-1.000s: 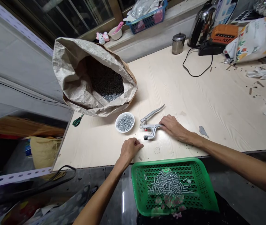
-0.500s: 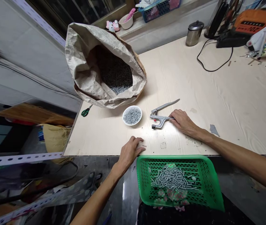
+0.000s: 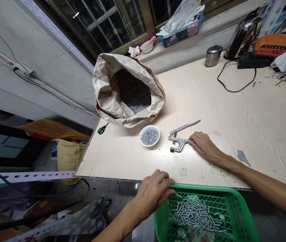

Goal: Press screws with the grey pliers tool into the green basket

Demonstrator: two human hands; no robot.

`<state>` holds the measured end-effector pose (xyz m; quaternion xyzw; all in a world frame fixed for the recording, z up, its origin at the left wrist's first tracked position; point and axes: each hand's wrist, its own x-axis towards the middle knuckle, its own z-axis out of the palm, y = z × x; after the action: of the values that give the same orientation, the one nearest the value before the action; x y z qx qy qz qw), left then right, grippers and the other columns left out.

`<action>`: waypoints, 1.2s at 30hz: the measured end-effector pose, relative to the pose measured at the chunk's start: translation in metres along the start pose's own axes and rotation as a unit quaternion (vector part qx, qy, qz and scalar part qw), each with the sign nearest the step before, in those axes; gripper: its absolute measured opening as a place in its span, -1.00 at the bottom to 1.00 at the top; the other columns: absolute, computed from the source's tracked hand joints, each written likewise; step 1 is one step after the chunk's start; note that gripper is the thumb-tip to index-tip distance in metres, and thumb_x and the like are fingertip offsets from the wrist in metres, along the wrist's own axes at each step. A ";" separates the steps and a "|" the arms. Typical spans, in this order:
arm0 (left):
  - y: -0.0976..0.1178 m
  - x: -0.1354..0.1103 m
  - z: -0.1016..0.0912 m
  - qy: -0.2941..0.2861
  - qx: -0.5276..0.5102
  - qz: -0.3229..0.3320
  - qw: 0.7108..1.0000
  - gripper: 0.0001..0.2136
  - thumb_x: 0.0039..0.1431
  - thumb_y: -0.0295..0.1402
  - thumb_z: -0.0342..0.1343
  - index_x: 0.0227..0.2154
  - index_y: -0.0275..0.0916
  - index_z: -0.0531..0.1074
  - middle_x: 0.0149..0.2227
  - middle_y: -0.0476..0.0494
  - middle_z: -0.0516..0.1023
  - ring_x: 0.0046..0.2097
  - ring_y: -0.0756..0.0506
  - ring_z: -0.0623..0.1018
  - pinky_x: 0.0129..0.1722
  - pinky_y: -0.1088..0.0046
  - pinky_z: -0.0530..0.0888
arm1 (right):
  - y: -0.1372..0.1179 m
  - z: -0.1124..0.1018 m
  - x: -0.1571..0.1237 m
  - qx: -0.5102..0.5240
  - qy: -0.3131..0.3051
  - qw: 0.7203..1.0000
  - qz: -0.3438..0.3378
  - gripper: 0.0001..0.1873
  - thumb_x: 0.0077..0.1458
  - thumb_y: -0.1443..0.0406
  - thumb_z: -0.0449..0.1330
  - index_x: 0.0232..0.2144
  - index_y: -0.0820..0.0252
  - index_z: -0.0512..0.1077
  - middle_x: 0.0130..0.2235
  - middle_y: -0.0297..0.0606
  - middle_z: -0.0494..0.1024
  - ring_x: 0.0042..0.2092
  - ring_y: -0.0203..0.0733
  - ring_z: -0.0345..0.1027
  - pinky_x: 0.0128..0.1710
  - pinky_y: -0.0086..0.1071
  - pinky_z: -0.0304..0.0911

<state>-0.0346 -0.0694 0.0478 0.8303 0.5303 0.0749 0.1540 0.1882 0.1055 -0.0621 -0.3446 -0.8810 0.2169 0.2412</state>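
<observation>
My right hand (image 3: 203,145) is closed around the lower handle of grey snap pliers (image 3: 180,144), which lie on the table with jaws and handles spread apart. My left hand (image 3: 156,188) is over the near-left rim of a green plastic basket (image 3: 243,215), its thumb and fingers apart with nothing visible between them. Inside the basket lie many small silvery spring-like metal pieces (image 3: 195,213); one lies close to my left fingertips. A white bowl (image 3: 140,140) filled with similar tiny metal pieces stands on the table, left of the pliers.
Behind the bowl stands an open woven sack (image 3: 107,87) of dark and silvery small parts. Green-handled scissors (image 3: 102,129) lie at the table's left edge. A grey scrap (image 3: 243,157) is near my right forearm. Farther back are a metal canister (image 3: 213,56) and a black cord (image 3: 236,90).
My left hand has moved from beside a small metal piece on the table to above the basket's rim; that piece is gone from the tabletop. My right hand keeps its hold on the pliers.
</observation>
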 end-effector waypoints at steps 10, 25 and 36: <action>-0.109 0.058 -0.024 0.102 0.196 -0.294 0.930 -0.79 0.29 -0.37 -0.05 -0.22 -0.22 0.51 -0.23 -0.17 0.46 -0.14 -0.13 0.42 -0.33 0.45 0.35 | -0.001 0.001 0.001 0.014 0.011 1.000 -0.001 -0.75 0.30 0.21 -0.13 -0.32 0.15 0.27 -0.33 -0.22 0.38 -0.30 -0.15 0.16 -0.28 -0.25 0.07; -0.119 0.087 -0.039 -0.057 0.127 -0.257 0.956 -0.82 0.19 -0.51 0.01 -0.27 -0.33 0.52 -0.21 -0.26 0.49 -0.13 -0.15 0.45 -0.18 0.39 0.36 | -0.001 0.005 0.002 -0.034 0.028 0.999 -0.015 -0.80 0.29 0.28 -0.11 -0.34 0.15 0.26 -0.32 -0.22 0.38 -0.29 -0.15 0.17 -0.29 -0.27 0.05; -0.087 0.074 -0.040 0.100 -0.065 -0.267 0.956 -0.80 0.13 -0.45 -0.02 -0.28 -0.33 0.51 -0.31 -0.22 0.46 -0.32 -0.11 0.49 -0.32 0.37 0.44 | -0.004 0.005 0.004 -0.056 0.044 0.997 -0.021 -0.84 0.27 0.34 -0.07 -0.34 0.18 0.28 -0.33 -0.22 0.38 -0.31 -0.17 0.17 -0.30 -0.30 0.03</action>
<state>-0.0893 0.0389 0.0535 0.6347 0.7397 0.1476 0.1683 0.1811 0.1049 -0.0624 -0.3479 -0.8872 0.1467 0.2651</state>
